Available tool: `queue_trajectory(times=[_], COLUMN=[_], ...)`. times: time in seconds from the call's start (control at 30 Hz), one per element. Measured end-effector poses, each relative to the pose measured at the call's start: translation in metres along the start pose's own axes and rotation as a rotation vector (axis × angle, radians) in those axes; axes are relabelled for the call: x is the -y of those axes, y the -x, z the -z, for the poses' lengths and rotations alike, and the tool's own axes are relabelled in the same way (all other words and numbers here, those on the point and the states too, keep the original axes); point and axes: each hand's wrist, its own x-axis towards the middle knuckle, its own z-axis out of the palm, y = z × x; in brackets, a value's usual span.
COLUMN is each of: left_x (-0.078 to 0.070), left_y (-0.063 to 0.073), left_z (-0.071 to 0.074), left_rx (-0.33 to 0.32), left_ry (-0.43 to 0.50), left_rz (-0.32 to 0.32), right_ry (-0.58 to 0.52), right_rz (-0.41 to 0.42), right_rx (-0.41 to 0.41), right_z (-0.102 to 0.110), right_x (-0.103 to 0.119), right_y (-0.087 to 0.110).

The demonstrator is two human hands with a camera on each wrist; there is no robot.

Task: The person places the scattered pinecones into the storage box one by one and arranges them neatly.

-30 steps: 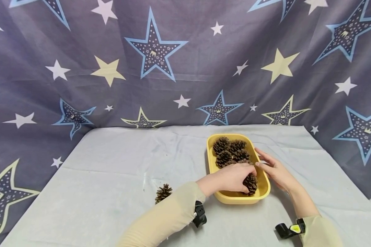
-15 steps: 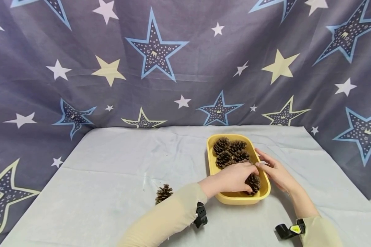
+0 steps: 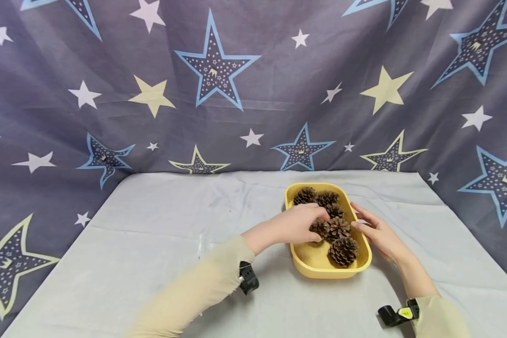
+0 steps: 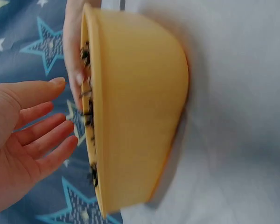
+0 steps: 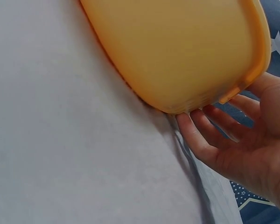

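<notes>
A yellow plastic bin [image 3: 316, 272] holds several brown pine cones. One pine cone [image 3: 344, 251] lies at its near right, apart from the left hand. My left hand [image 3: 301, 223] is over the bin's left rim, its thumb and fingers overlapping another pine cone [image 3: 319, 229] in the head view. The left wrist view shows that hand [image 4: 35, 128] with fingers loosely extended and nothing between them, just off the rim. At the bin's right side, my right hand [image 3: 377, 234] holds the edge, thumb over the rim and fingertips against the outer wall [image 5: 177, 60].
A pale cloth covers the table [image 3: 169, 211]. Behind and beside it hangs a dark curtain [image 3: 261, 103] printed with stars. Black wrist straps with cameras [image 3: 248, 278] sit on both wrists.
My left hand has let go of the pine cone at the near right of the bin and drawn back left. The sleeve now covers the table pine cone's spot. My right hand stays put.
</notes>
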Motion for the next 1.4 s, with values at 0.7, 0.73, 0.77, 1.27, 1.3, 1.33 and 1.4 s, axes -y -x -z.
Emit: queue_trajectory(times=[0.7,0.73,0.77,1.27,1.3,1.33,1.4], left_x=[0.065,0.067,0.069,0.088,0.088,0.088,0.089], left_y=[0.091,0.095,0.099,0.147,0.149,0.151,0.154], left_z=[0.021,0.021,0.021,0.01,0.009,0.009,0.007], left_rx=[0.063,0.077,0.09,0.22,0.226,0.229,0.23], left_ry=[0.147,0.161,0.179,0.354,0.35,0.347,0.335], left_rz=[0.039,0.044,0.052,0.251,0.256,0.259,0.255], right_ry=[-0.016,-0.014,-0.015,-0.001,-0.001,-0.003,-0.008], right_rz=[-0.001,0.0,-0.001,0.005,0.005,0.005,0.006], right_rx=[0.006,0.005,0.005,0.001,0.002,0.001,0.001], right_z=[0.0,0.0,0.0,0.001,0.001,0.001,0.001], right_x=[0.0,0.0,0.0,-0.003,-0.003,-0.003,-0.002], right_y=[0.0,0.0,0.0,0.001,0.001,0.001,0.0])
